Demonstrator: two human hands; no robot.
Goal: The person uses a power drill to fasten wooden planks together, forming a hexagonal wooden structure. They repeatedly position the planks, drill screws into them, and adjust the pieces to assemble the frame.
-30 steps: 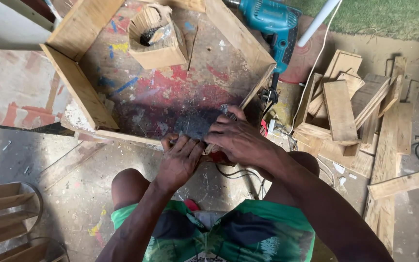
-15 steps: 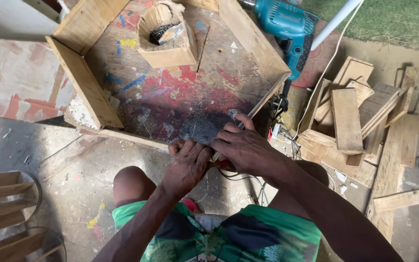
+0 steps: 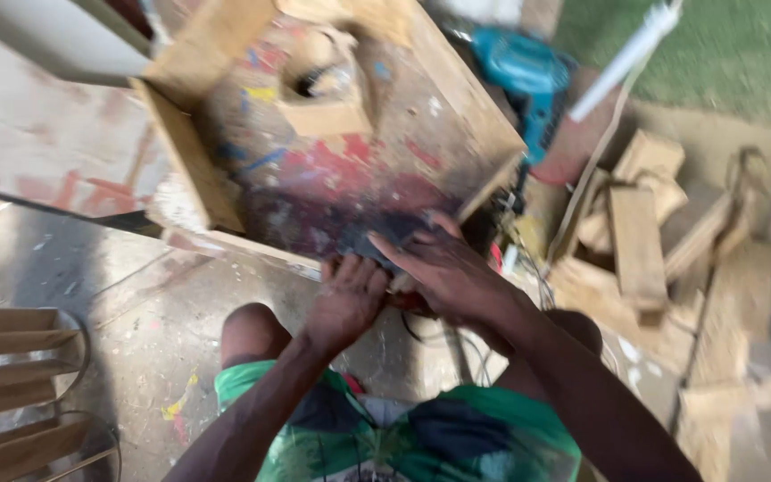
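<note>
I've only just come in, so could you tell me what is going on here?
A person crouches on the floor over a paint-stained wooden tray. The left hand and the right hand are pressed together at its near edge; the blur hides what, if anything, they hold. A blue drill lies beyond the tray, and wood offcuts are piled to the right.
</note>
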